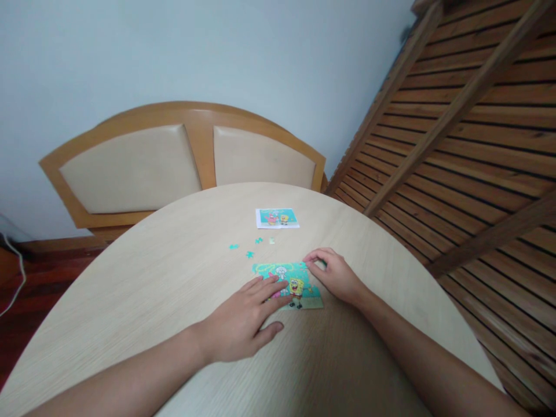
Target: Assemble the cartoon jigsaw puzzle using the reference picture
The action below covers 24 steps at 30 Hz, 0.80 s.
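A small, mostly assembled cartoon jigsaw puzzle [292,283] lies on the round light-wood table [174,272]. My left hand [245,318] rests flat on the table with its fingers stretched out over the puzzle's left part. My right hand [333,275] sits at the puzzle's upper right corner, fingers curled and pressing on that edge; whether a piece is under them is hidden. Several loose teal pieces [249,248] lie just beyond the puzzle.
A printed reference picture [277,218] of the puzzle lies farther back on the table. Behind the table stands a wooden bench back with two beige cushions [182,165]. A slatted wooden frame [469,133] leans at the right. A white cable [15,272] hangs at the left.
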Tool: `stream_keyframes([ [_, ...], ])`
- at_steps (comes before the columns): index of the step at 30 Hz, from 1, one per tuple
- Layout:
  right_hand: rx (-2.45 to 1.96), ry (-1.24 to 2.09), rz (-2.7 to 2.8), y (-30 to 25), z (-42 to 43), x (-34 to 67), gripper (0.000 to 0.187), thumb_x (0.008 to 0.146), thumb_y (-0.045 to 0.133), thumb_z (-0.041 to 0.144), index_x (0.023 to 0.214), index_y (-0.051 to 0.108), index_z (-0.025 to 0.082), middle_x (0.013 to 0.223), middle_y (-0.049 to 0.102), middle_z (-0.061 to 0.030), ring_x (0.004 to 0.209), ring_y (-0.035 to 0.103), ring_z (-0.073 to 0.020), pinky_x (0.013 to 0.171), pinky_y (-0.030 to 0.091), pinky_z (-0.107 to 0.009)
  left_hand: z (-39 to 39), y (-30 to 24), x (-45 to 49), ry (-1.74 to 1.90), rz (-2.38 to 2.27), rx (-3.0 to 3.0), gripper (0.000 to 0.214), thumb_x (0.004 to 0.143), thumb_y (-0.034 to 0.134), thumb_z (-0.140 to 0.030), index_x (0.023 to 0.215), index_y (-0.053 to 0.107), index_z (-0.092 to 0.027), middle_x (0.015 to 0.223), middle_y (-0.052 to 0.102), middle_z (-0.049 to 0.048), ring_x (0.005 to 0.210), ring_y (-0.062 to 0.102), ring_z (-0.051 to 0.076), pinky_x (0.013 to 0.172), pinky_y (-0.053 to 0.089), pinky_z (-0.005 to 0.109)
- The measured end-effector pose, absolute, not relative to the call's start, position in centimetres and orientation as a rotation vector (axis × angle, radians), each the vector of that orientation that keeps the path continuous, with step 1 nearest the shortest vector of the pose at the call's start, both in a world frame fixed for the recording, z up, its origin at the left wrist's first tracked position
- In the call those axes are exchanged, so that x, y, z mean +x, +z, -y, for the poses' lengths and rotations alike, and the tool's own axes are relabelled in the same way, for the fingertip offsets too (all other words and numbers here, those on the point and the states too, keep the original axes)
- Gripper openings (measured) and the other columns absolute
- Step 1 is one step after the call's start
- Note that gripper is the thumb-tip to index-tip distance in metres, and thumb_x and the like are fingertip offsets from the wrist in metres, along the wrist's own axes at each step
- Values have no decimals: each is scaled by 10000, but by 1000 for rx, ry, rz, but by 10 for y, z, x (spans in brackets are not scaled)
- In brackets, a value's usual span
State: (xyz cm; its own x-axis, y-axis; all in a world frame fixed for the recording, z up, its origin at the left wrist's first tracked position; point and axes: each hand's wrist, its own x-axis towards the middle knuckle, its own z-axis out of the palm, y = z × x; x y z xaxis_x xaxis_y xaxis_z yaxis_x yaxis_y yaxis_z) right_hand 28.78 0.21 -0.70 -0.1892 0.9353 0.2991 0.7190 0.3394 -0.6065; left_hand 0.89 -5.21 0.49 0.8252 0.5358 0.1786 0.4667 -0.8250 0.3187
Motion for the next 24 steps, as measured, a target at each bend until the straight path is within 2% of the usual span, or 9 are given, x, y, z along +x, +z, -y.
stream_keyframes([
  [7,-1471,443,1920,-5,-2,287,187,861,566,323,894,722,225,963,733,-64,983,643,-244,935,470,-404,52,3,9,376,-781,2733,531,977,548,-325,1491,442,-246,1570,406,96,1454,370,321,1203,297,559],
  [12,-1590,306,1869,-3,-3,289,172,829,560,262,870,725,238,927,743,-44,980,636,-252,937,447,-420,53,4,9,371,-777,2742,536,971,549,-311,1491,439,-243,1568,409,99,1454,369,322,1198,307,554],
  [17,-1585,222,1922,-5,-4,291,178,863,549,273,900,721,246,985,744,-49,1044,613,-265,959,419,-440,54,6,10,445,-792,2755,528,964,558,-328,1471,457,-218,1537,451,107,1428,409,300,1192,332,531],
  [21,-1600,195,1967,-6,-4,292,167,873,570,292,913,729,258,1023,725,-54,1064,598,-276,961,395,-463,39,3,4,713,-1081,2646,359,1006,478,-345,1306,598,-188,1385,588,110,1273,557,249,1114,448,451],
  [24,-1598,185,1967,-8,-4,292,176,893,562,303,915,730,255,1030,710,-60,1059,592,-267,961,395,-454,19,-2,-8,735,-1346,2608,349,997,468,-323,1261,624,-157,1368,595,127,1243,569,275,1088,461,483],
])
